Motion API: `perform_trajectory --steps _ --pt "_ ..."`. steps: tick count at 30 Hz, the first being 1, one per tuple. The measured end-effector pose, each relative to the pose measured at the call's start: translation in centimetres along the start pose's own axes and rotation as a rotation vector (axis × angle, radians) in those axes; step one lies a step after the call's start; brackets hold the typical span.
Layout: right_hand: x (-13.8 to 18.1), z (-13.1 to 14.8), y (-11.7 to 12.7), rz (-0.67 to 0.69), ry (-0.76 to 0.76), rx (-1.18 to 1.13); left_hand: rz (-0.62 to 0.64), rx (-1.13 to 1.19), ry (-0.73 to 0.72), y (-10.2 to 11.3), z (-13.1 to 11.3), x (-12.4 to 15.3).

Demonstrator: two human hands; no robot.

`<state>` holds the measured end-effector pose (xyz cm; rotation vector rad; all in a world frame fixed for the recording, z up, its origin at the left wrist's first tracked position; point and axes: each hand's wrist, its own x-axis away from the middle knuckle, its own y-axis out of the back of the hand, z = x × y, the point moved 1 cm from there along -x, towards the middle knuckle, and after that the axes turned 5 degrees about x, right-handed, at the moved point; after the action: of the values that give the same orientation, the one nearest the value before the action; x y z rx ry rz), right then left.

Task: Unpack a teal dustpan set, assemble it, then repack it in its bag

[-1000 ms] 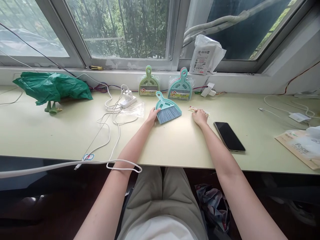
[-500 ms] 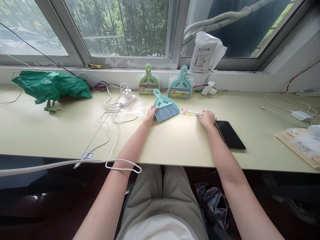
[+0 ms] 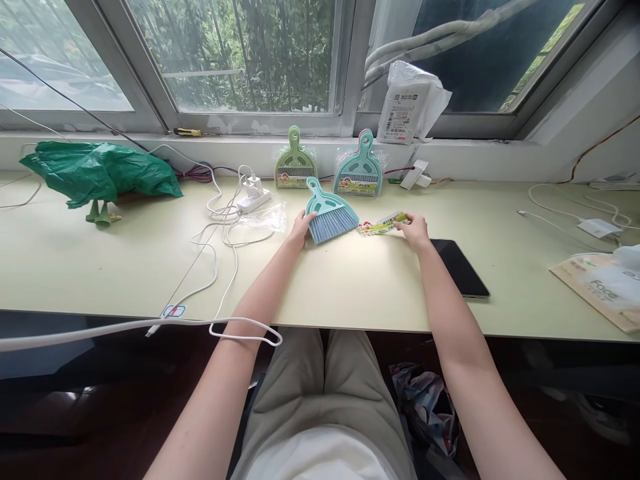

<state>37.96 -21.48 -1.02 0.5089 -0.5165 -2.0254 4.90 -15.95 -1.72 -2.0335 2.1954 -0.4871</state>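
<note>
A small teal hand brush point(image 3: 330, 215) with grey bristles lies on the pale table point(image 3: 350, 287). My left hand point(image 3: 301, 228) rests against its left edge, fingers curled on the brush. My right hand point(image 3: 415, 230) pinches the right end of a narrow printed paper label point(image 3: 381, 225), lifted slightly just right of the bristles. Behind them, a green packaged dustpan set point(image 3: 295, 164) and a teal packaged dustpan set point(image 3: 360, 170) lean against the window sill.
A black phone point(image 3: 459, 267) lies right of my right hand. White cables and a charger point(image 3: 253, 195) sprawl to the left near a clear plastic wrapper point(image 3: 263, 217). A green plastic bag point(image 3: 97, 172) sits far left; a tissue pack point(image 3: 600, 288) far right.
My right hand slid right toward the phone, then picked up the paper label and brought it near the brush. The brush shifted slightly left with my left hand.
</note>
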Motion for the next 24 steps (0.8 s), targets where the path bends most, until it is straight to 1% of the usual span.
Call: perform_trajectory --steps 1,3,5,6,7,8,11,15,19,24 --pt "0.3 0.4 0.1 0.080 0.033 -0.094 0.013 -0.006 -0.006 0.0 0.0 0.0" --pt "1.1 1.4 0.3 0.284 0.114 -0.250 0.037 -0.026 -0.023 -0.1 0.0 0.1" --pt "2.1 2.5 0.3 0.484 0.177 -0.333 0.057 -0.042 -0.031 -0.1 0.1 0.3" --pt "2.7 3.0 0.0 0.547 0.186 -0.360 0.069 -0.049 -0.031 -0.2 0.0 0.4" --pt "3.2 3.5 -0.4 0.577 0.184 -0.387 0.083 -0.054 -0.031 -0.3 0.0 0.6" --pt "3.6 4.0 -0.9 0.564 0.173 -0.425 0.100 -0.059 -0.031 -0.4 0.0 0.7" --pt "4.5 4.9 -3.1 0.450 0.132 -0.528 0.177 -0.067 -0.024 -0.8 0.1 1.3" --pt "4.9 4.9 -5.7 0.360 0.100 -0.540 0.293 -0.054 -0.015 -1.6 0.5 1.9" --pt "4.9 4.4 -6.6 0.282 0.065 -0.509 0.349 -0.041 -0.039 -1.9 0.9 2.0" --pt "4.9 4.1 -6.6 0.252 0.075 -0.427 0.344 -0.030 -0.039 -1.7 1.1 1.8"
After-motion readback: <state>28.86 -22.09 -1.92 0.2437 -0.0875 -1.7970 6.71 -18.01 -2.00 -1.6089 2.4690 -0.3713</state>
